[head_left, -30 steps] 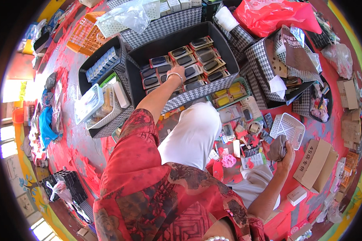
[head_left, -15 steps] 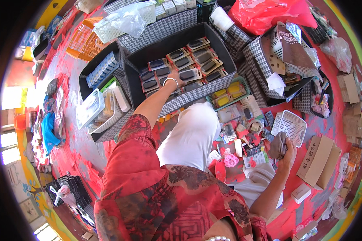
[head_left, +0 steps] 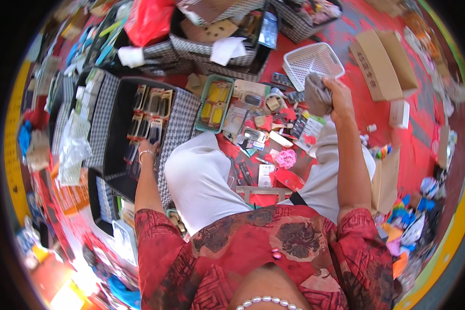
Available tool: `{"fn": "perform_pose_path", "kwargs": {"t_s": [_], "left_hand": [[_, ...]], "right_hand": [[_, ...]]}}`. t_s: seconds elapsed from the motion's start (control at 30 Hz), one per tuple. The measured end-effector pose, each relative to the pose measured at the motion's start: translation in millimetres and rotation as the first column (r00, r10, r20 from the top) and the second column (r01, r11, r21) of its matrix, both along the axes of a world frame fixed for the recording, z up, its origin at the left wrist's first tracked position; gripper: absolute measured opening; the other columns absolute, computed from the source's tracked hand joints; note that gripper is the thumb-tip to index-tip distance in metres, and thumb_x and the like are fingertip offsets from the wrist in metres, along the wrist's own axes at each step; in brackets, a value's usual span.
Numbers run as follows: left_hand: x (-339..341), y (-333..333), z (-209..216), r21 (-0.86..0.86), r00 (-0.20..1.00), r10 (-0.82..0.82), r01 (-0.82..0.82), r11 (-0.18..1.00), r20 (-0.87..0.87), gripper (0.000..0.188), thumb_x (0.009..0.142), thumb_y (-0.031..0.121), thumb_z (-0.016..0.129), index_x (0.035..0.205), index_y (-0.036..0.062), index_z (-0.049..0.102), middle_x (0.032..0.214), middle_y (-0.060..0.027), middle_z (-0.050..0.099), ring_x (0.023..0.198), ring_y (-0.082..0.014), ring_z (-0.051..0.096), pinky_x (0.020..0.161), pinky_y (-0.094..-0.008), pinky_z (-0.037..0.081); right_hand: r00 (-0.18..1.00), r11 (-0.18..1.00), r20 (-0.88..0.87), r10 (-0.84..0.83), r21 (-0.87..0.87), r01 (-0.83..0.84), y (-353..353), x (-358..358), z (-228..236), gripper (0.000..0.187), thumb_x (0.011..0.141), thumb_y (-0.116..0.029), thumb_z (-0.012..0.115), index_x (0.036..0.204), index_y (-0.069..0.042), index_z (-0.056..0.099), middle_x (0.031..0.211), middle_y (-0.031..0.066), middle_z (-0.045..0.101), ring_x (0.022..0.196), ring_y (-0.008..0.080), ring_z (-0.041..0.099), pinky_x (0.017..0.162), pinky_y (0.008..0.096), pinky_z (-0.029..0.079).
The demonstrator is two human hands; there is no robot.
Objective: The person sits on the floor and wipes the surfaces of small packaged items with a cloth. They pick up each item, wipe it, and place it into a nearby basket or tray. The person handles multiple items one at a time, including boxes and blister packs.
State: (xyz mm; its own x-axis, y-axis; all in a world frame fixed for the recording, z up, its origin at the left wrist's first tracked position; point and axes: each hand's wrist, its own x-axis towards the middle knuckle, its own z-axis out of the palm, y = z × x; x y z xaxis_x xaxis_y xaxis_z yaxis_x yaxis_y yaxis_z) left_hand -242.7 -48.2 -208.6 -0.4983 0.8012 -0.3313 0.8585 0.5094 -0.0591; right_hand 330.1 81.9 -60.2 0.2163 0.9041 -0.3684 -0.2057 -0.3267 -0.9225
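Observation:
My left hand [head_left: 148,150] reaches into a black-lined fabric bin [head_left: 120,111] with a houndstooth outside. It rests at the near end of rows of carded packs [head_left: 152,102] holding dark oval items. Its fingers are partly hidden there, so whether it grips a pack is unclear. On the other side, my right hand [head_left: 340,99] is closed around a crumpled grey-brown cloth [head_left: 318,94]. The cloth is held up beside a white perforated basket [head_left: 306,61], overlapping its near edge in view.
Between my knees lie small loose goods, a pink flower [head_left: 286,158] and a white card [head_left: 266,175]. A green tray [head_left: 198,117] with yellow packs adjoins the bin. An open cardboard box [head_left: 369,72] stands far right. Another houndstooth bin [head_left: 204,49] sits ahead.
The view has swung right, so the bin now appears at left and the basket nearer the middle. My left hand stays at the packs; my right hand keeps the cloth, now beside the basket.

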Motion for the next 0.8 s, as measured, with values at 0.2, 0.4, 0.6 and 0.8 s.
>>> {"fn": "perform_pose_path", "kwargs": {"t_s": [0.2,0.4,0.6,0.8], "left_hand": [[6,1,67,0.129,0.957,0.200,-0.230,0.965,0.211,0.041,0.069,0.030,0.068,0.093,-0.0028,0.062,0.089,-0.0200,0.064,0.084,-0.0330,0.062,0.075,-0.0382,0.048],[114,12,190,0.491,0.560,-0.178,-0.476,0.730,0.809,0.025,0.082,0.010,0.057,0.104,-0.0029,0.056,0.084,-0.0090,0.064,0.069,-0.0112,0.061,0.057,-0.0197,0.048],[255,-3,216,0.525,0.363,-0.405,-0.343,0.779,0.839,0.019,0.085,0.008,0.052,0.101,-0.0030,0.055,0.082,-0.0105,0.064,0.067,-0.0124,0.062,0.060,-0.0213,0.051],[283,34,159,0.317,0.286,-0.262,-0.164,0.934,0.922,0.019,0.085,0.011,0.051,0.098,-0.0020,0.057,0.080,-0.0099,0.064,0.065,-0.0123,0.062,0.056,-0.0197,0.048]], "right_hand": [[0.765,0.938,-0.570,-0.298,-0.027,0.346,6,61,7,0.021,0.084,-0.018,0.051,0.095,-0.004,0.061,0.093,0.0093,0.064,0.087,0.0231,0.061,0.080,0.0368,0.049],[0.599,0.950,-0.789,-0.137,0.067,0.305,-19,89,-16,0.029,0.085,-0.031,0.046,0.095,-0.008,0.060,0.095,0.0074,0.064,0.088,0.0247,0.060,0.082,0.0409,0.047],[0.569,0.957,-0.820,0.064,0.212,0.198,-47,106,-24,0.029,0.084,-0.035,0.049,0.090,-0.009,0.060,0.089,0.0050,0.064,0.086,0.0242,0.061,0.080,0.0418,0.048],[0.571,0.970,-0.821,-0.025,0.118,0.212,-54,126,-37,0.021,0.083,-0.028,0.048,0.079,-0.010,0.060,0.079,0.0046,0.063,0.074,0.0224,0.061,0.072,0.0429,0.050]]}}
